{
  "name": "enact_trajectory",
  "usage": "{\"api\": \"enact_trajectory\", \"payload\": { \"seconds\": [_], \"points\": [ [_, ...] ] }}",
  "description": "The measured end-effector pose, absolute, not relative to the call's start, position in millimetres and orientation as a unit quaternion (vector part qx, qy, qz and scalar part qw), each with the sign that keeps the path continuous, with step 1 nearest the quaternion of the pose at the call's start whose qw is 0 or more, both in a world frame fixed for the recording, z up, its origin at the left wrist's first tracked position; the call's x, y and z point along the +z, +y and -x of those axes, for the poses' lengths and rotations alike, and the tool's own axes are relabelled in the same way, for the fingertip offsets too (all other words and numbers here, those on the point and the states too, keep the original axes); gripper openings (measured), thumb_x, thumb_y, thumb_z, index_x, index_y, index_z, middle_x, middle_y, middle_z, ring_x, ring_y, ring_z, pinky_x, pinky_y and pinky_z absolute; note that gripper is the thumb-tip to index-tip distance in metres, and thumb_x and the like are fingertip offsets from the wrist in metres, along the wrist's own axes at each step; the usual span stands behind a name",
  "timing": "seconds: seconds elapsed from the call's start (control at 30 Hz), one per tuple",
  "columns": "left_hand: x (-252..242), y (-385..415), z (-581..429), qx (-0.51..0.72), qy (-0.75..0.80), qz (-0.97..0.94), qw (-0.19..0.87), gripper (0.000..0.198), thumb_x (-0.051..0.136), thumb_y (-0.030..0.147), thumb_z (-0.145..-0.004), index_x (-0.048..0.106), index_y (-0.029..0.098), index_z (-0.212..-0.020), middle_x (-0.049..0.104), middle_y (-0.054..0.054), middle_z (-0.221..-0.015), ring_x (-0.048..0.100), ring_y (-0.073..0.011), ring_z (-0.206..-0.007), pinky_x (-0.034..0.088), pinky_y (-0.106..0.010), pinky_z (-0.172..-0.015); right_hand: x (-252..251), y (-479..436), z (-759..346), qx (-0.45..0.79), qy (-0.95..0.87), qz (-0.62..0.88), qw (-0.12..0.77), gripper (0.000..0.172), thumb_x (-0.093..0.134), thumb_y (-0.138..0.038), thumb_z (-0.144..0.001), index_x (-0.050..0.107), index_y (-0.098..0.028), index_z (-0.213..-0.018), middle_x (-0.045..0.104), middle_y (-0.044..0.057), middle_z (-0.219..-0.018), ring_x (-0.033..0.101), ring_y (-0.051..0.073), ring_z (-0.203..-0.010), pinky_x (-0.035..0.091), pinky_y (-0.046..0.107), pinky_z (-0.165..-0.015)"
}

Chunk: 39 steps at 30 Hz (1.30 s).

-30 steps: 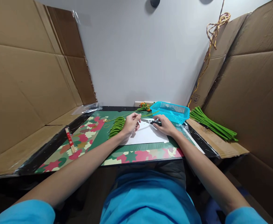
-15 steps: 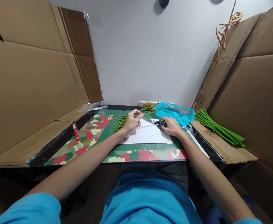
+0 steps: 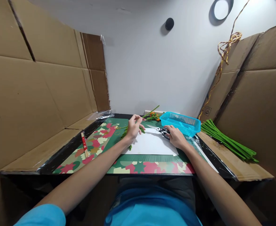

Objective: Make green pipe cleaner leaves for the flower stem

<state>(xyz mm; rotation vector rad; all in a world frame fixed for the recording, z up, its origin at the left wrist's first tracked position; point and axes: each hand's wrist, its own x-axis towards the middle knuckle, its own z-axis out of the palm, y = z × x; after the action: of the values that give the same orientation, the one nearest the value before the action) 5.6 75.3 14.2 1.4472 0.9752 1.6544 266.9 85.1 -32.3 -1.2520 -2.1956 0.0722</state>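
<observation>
My left hand is closed in a pinch on a thin green stem, whose free end slants up to the right. Below that hand, a row of cut green stem pieces lies partly hidden by the palm. My right hand has its fingers around the black handles of a pair of scissors. Their silver blades point left toward the left hand, low over a white sheet. The stem and the blades are apart.
A blue plastic basket stands behind my right hand. Orange flowers lie at the back. Long green stems rest on cardboard at right. Chopsticks in a red wrapper lie at left. Cardboard walls flank the table.
The stem in my left hand has swung from nearly level to slanting upward. My right hand stays at the scissors. The camera view has tilted up.
</observation>
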Motion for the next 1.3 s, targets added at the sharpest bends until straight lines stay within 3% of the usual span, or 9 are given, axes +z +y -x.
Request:
{"api": "enact_trajectory", "payload": {
  "seconds": [0.17,0.33,0.47,0.63,0.97,1.1,1.3],
  "points": [
    [16,76,-4,0.655,0.367,-0.548,0.368,0.037,0.073,0.051,-0.087,0.057,0.018,-0.091,0.064,0.000,-0.086,0.058,-0.0065,-0.043,0.032,-0.016,-0.029,-33,87,-260,0.102,-0.815,0.396,0.410,0.047,0.061,-0.018,-0.090,0.059,-0.022,-0.137,0.065,0.009,-0.112,0.066,0.025,-0.099,0.052,0.037,-0.088],
    [16,77,-5,0.661,0.366,-0.536,0.376,0.039,0.076,0.052,-0.084,0.059,0.018,-0.091,0.060,0.004,-0.078,0.052,-0.0046,-0.040,0.029,-0.015,-0.029,-29,85,-259,0.132,-0.792,0.374,0.465,0.041,0.071,-0.031,-0.085,0.069,-0.021,-0.125,0.062,0.006,-0.095,0.061,0.023,-0.084,0.053,0.036,-0.079],
    [18,74,-7,0.650,0.365,-0.542,0.387,0.043,0.078,0.055,-0.081,0.060,0.017,-0.090,0.059,0.004,-0.077,0.049,-0.0038,-0.038,0.027,-0.015,-0.028,-22,79,-259,0.169,-0.771,0.357,0.499,0.047,0.083,-0.045,-0.078,0.076,-0.022,-0.119,0.059,0.004,-0.089,0.056,0.020,-0.074,0.049,0.032,-0.068],
    [20,72,-8,0.654,0.360,-0.541,0.388,0.044,0.078,0.057,-0.081,0.059,0.018,-0.091,0.059,0.005,-0.076,0.049,-0.0041,-0.038,0.025,-0.016,-0.029,-22,77,-257,0.197,-0.768,0.334,0.509,0.048,0.089,-0.047,-0.074,0.081,-0.023,-0.114,0.060,0.002,-0.085,0.053,0.018,-0.070,0.047,0.032,-0.066],
    [23,71,-4,0.650,0.359,-0.532,0.407,0.049,0.080,0.061,-0.078,0.062,0.017,-0.092,0.059,0.005,-0.069,0.045,-0.0045,-0.035,0.023,-0.018,-0.029,-26,76,-250,0.377,-0.709,0.326,0.499,0.060,0.089,-0.052,-0.071,0.079,-0.015,-0.117,0.073,0.006,-0.081,0.067,0.022,-0.067,0.057,0.037,-0.065],
    [25,69,-4,0.636,0.353,-0.544,0.419,0.052,0.081,0.063,-0.076,0.065,0.016,-0.091,0.061,0.004,-0.068,0.046,-0.0046,-0.034,0.023,-0.018,-0.028,-24,74,-247,0.450,-0.669,0.307,0.505,0.065,0.089,-0.054,-0.071,0.077,-0.015,-0.121,0.071,0.005,-0.077,0.066,0.020,-0.060,0.055,0.034,-0.056],
    [22,70,-5,0.609,0.359,-0.555,0.438,0.053,0.084,0.063,-0.071,0.067,0.015,-0.086,0.062,0.003,-0.067,0.048,-0.0055,-0.033,0.023,-0.018,-0.027,-25,76,-245,0.467,-0.662,0.297,0.505,0.065,0.088,-0.054,-0.073,0.076,-0.016,-0.124,0.072,0.004,-0.077,0.064,0.018,-0.060,0.053,0.032,-0.055]
  ]
}}
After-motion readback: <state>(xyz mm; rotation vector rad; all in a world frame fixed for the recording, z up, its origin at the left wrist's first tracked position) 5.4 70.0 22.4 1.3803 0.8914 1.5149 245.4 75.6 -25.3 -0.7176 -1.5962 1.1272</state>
